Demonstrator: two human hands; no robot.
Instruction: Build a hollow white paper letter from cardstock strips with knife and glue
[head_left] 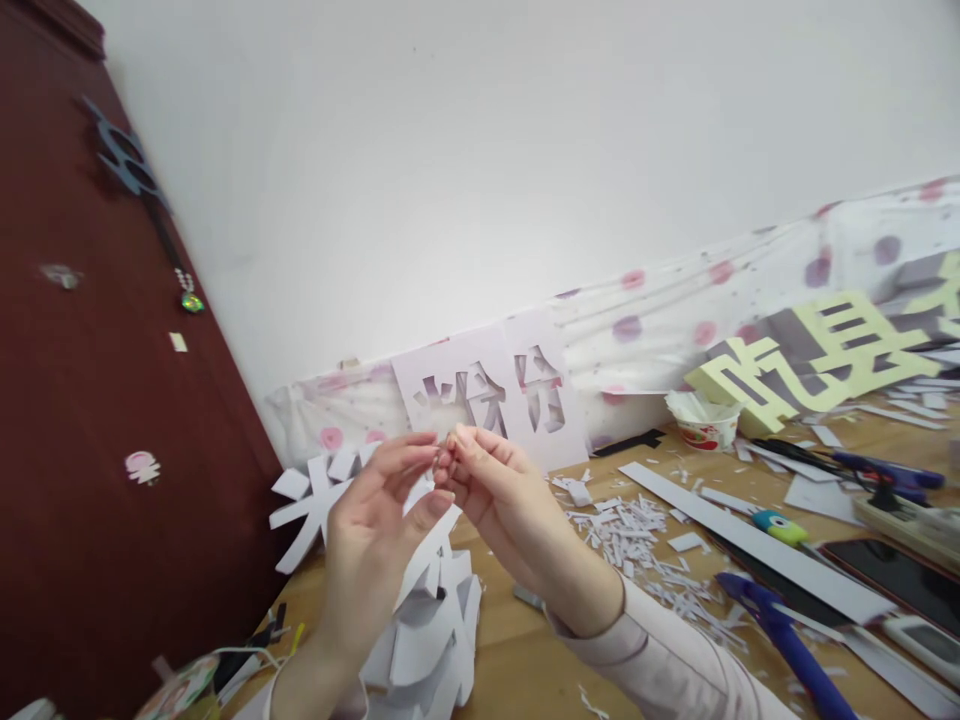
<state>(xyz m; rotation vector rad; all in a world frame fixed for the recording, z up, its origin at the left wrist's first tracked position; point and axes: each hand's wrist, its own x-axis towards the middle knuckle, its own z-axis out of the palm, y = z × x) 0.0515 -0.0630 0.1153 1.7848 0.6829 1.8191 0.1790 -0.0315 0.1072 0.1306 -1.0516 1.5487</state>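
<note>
Dark red, a tall panel [90,430] rises well to the left of the hands. Just behind the left hand [371,530], a white many-armed paper shape [307,515] shows, and below and between the hands lies a white paper character [431,650] with raised side walls; the left hand hides whether the two are one piece. Much of the walling looks done, though how much is left cannot be told with the upper part covered. Its long axis seems to run from far left of the hands toward the wearer, the near end pointing down between the forearms. The left hand's thumb and fingers stand apart around the right fingertips, apparently gripping nothing; the right hand [517,505] pinches a small piece [452,438], too blurred to name. Beyond the hands, cut-out sheets [574,445] lean at the wall. Right of the right hand, the counter [502,655] carries paper scraps [622,530], a long white strip [750,535] and a blue tool [795,645]; farther right, yellow-faced characters [847,345] look finished, standing well apart from the work.
</note>
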